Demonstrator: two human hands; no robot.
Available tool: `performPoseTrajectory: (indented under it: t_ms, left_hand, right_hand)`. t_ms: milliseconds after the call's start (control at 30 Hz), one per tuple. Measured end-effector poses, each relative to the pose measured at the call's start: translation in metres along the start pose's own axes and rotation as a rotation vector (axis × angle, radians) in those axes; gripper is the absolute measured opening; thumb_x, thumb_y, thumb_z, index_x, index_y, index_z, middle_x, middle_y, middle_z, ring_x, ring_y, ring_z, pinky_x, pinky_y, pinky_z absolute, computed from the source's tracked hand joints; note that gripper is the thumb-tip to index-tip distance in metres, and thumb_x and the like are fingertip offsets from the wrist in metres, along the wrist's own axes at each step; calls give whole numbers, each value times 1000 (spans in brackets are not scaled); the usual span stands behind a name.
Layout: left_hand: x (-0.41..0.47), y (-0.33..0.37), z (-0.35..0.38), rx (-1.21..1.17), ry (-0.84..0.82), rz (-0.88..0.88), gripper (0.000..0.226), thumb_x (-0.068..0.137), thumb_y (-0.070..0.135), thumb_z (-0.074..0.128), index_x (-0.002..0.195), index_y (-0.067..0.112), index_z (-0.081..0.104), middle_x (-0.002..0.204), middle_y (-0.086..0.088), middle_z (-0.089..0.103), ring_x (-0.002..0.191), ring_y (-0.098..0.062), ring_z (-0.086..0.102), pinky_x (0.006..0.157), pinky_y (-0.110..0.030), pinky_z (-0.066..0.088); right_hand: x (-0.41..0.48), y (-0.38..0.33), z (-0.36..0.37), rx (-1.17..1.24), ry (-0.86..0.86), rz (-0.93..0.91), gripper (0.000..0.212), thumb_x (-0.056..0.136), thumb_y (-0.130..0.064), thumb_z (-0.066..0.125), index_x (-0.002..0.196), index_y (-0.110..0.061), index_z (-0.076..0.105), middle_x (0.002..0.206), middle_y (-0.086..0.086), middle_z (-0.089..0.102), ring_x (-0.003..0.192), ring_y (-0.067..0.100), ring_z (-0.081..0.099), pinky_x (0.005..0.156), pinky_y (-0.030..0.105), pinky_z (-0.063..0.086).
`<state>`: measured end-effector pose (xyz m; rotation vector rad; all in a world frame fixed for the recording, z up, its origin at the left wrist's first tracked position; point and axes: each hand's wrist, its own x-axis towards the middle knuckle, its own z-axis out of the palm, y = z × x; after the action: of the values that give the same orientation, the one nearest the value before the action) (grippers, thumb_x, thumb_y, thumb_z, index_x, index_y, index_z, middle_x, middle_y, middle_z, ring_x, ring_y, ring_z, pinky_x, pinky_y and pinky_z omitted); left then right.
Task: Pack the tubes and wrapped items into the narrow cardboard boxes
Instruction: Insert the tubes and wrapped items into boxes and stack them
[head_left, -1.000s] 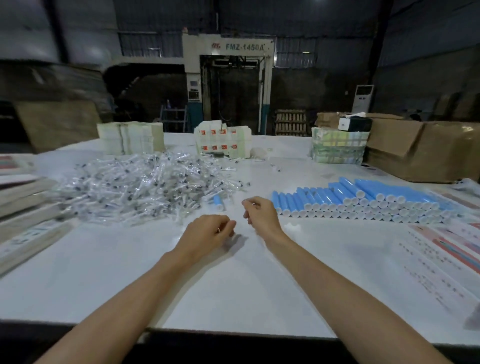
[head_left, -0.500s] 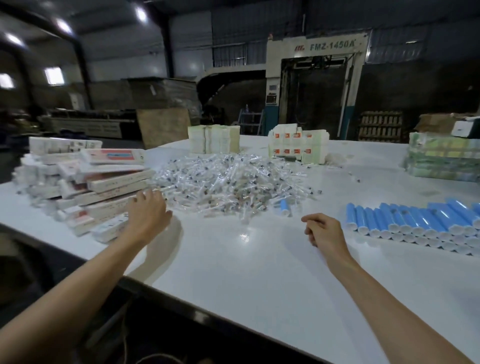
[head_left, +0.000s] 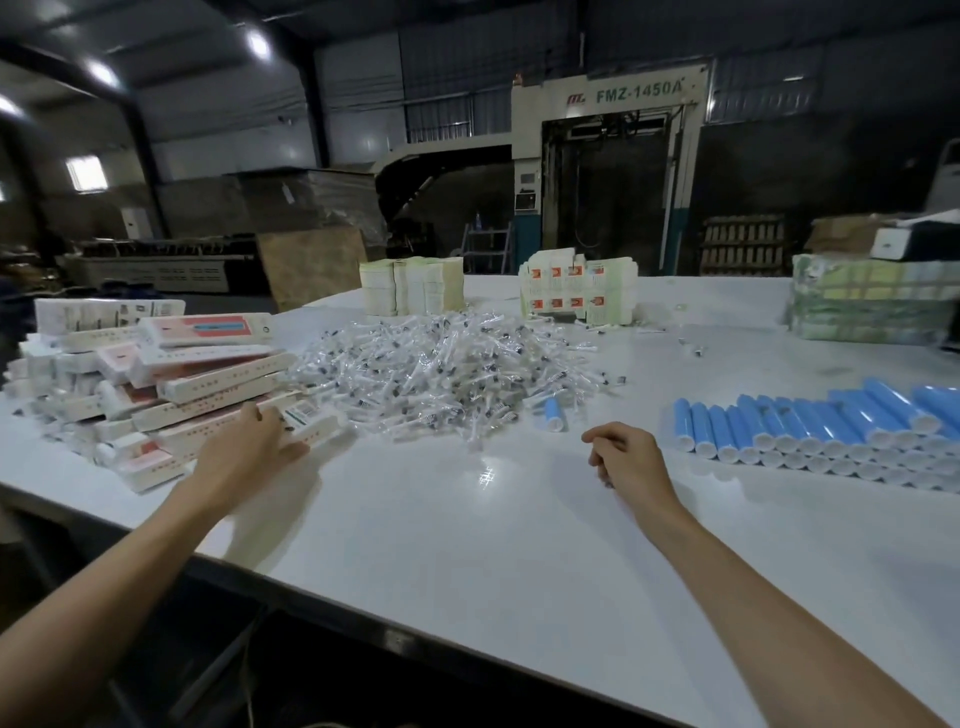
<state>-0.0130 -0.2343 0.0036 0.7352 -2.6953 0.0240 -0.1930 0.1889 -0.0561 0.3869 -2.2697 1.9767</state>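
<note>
A pile of narrow white-and-red cardboard boxes (head_left: 171, 374) lies at the table's left edge. My left hand (head_left: 249, 452) reaches into its near right corner and grips one narrow box (head_left: 311, 423), fingers on top and thumb along its near edge. A heap of clear-wrapped items (head_left: 441, 374) fills the middle of the table. One loose blue tube (head_left: 554, 414) lies at the heap's right edge. Rows of blue tubes (head_left: 810, 426) are stacked on the right. My right hand (head_left: 623, 457) rests on the table between the heap and the tubes, fingers curled, holding nothing.
Stacks of flat cartons (head_left: 410, 286) and red-marked ones (head_left: 576, 288) stand at the table's far side, with a wrapped green bundle (head_left: 872, 306) at far right. The white table's (head_left: 467, 545) near edge runs diagonally below my arms. Machinery stands behind.
The view swung left, bringing the box pile into sight. My left hand moved from the table's middle to the pile and took hold of a box. My right hand stayed put.
</note>
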Motion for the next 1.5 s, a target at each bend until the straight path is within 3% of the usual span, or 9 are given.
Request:
performPoseTrajectory:
  t_ms: [200, 400, 633, 767, 833, 1000, 1200, 1300, 1500]
  left_hand:
    - [5, 75, -29, -266, 14, 194, 58, 89, 62, 78, 117, 22, 47, 110, -2, 64, 73, -13, 65, 51, -24, 47]
    - [4, 182, -26, -1039, -262, 314, 65, 86, 31, 91, 129, 19, 45, 101, -8, 78, 76, -20, 81, 58, -25, 62]
    - [-3, 244, 17, -1484, -495, 178, 71, 73, 55, 90, 126, 13, 68, 96, -7, 83, 83, -31, 81, 73, -40, 66]
    - [-6, 246, 35, -1696, -747, -75, 60, 82, 62, 82, 111, 11, 77, 95, -12, 79, 80, -31, 74, 84, -43, 62]
    - [-5, 242, 36, -1797, -773, -125, 46, 93, 57, 69, 104, 13, 77, 88, -12, 76, 72, -29, 72, 74, -36, 60]
    - [1, 235, 37, -1899, -704, -238, 35, 94, 40, 55, 100, 9, 70, 80, -13, 71, 62, -28, 66, 70, -36, 55]
    - [7, 238, 44, -1920, -707, -216, 44, 96, 37, 57, 66, 16, 81, 72, -8, 76, 54, -22, 71, 53, -28, 59]
    - [4, 239, 41, -1877, -721, -191, 31, 100, 36, 58, 87, 13, 74, 75, -8, 75, 57, -22, 71, 54, -27, 59]
    - [-3, 234, 34, -1787, -761, -118, 42, 101, 45, 61, 123, 10, 69, 85, -11, 74, 66, -26, 72, 59, -29, 59]
  right_hand:
    - [-4, -5, 0, -10, 18, -22, 29, 100, -3, 51, 92, -18, 74, 69, 2, 64, 58, 15, 51, 55, 23, 41]
    - [-8, -8, -3, -13, 37, -14, 28, 100, -2, 51, 93, -15, 74, 72, 4, 64, 61, 15, 52, 55, 21, 40]
    - [-11, -15, 4, -301, 83, -72, 21, 100, -12, 54, 97, -20, 72, 78, -6, 68, 69, 9, 61, 67, 30, 49]
    - [18, -26, 16, -544, 71, -90, 17, 102, -23, 55, 115, -15, 64, 105, 5, 69, 93, 25, 67, 85, 42, 56]
    - [36, -31, 29, -641, 48, -79, 24, 104, -27, 55, 122, -12, 59, 120, 10, 65, 107, 30, 64, 92, 45, 54]
    - [75, -32, 74, -866, -22, -63, 39, 104, -34, 60, 131, -7, 51, 137, 15, 54, 127, 35, 51, 97, 43, 45]
    - [83, -15, 96, -729, 49, 25, 24, 103, -27, 53, 117, -10, 62, 121, 11, 63, 105, 32, 63, 94, 50, 55]
    - [76, -12, 94, -676, 69, 50, 28, 101, -30, 48, 115, -9, 61, 110, 9, 65, 96, 31, 67, 89, 51, 58]
    - [58, -40, 49, -1121, 131, -165, 27, 102, -33, 56, 80, -16, 56, 92, 7, 64, 84, 30, 65, 73, 36, 48]
